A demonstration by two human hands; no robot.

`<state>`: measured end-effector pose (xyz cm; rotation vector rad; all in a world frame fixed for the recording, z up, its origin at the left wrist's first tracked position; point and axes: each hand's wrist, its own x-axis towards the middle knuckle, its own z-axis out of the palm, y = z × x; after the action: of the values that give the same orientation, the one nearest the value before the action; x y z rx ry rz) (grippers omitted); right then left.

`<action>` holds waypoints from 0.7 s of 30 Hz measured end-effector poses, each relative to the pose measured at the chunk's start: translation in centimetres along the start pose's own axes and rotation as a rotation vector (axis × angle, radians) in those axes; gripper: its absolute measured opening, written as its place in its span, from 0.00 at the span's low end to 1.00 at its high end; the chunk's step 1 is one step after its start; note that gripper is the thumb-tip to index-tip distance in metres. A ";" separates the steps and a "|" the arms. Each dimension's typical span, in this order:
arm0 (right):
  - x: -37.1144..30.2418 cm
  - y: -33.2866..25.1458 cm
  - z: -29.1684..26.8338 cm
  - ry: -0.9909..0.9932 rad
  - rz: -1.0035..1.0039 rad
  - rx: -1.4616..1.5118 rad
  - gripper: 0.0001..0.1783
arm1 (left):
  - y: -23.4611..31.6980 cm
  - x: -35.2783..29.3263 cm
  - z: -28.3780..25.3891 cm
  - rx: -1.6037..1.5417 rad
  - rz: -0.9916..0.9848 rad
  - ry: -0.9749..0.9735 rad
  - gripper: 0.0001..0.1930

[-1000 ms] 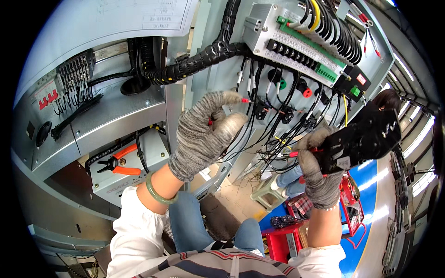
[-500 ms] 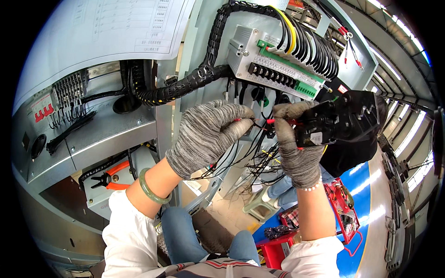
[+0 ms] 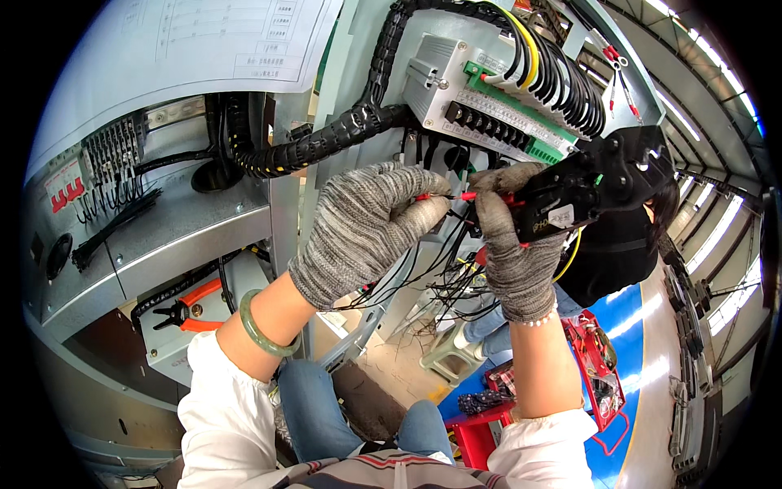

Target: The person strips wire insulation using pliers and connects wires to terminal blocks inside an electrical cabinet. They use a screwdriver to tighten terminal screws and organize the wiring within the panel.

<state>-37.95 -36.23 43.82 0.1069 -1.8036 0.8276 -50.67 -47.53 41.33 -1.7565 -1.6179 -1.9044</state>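
My left hand [image 3: 371,228], in a grey knitted glove, pinches a thin wire with a red sleeve [image 3: 422,197] between thumb and forefinger. Across from it, my right hand [image 3: 517,240], gloved the same way, grips a black crimping tool [image 3: 599,179], whose bulky head points right. A small red piece [image 3: 468,196] juts from the right fingertips toward the left ones, almost touching them. Whether the wire end sits inside it is too small to tell. Below both hands hangs a loose bundle of thin black wires [image 3: 464,285].
Behind my hands stands a grey terminal module [image 3: 489,98] with a black cable bundle [image 3: 318,151]. Orange-handled cutters [image 3: 199,310] lie on a box at left. A paper sheet [image 3: 204,49] covers the upper left. Right, another person [image 3: 611,265] sits near a red toolbox [image 3: 590,367].
The red piece at my right fingertips and my left fingertips have come closer together, narrowing the gap. The crimping tool has tilted and shifted slightly left. The whole view has shifted a little.
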 end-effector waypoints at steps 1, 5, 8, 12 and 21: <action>0.0 0.0 -0.1 -0.013 -0.011 -0.030 0.06 | 0.1 0.0 0.0 -0.034 0.001 0.005 0.10; 0.3 -0.4 -0.3 -0.080 -0.051 -0.201 0.08 | -0.2 0.0 0.0 0.002 0.038 0.025 0.11; 0.6 -0.7 -0.7 -0.173 -0.067 -0.333 0.11 | -0.1 0.0 -0.1 -0.005 -0.034 -0.008 0.12; 0.7 -0.1 -0.8 -0.166 -0.131 -0.251 0.16 | -0.6 -0.1 0.2 -0.035 0.086 0.058 0.11; 1.5 0.8 -1.3 -0.189 -0.349 -0.427 0.21 | -0.3 0.1 0.2 -0.037 0.128 0.079 0.11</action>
<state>-37.90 -34.39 44.94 0.2195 -2.0250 0.1823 -50.73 -47.17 41.17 -1.7296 -1.4176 -1.9302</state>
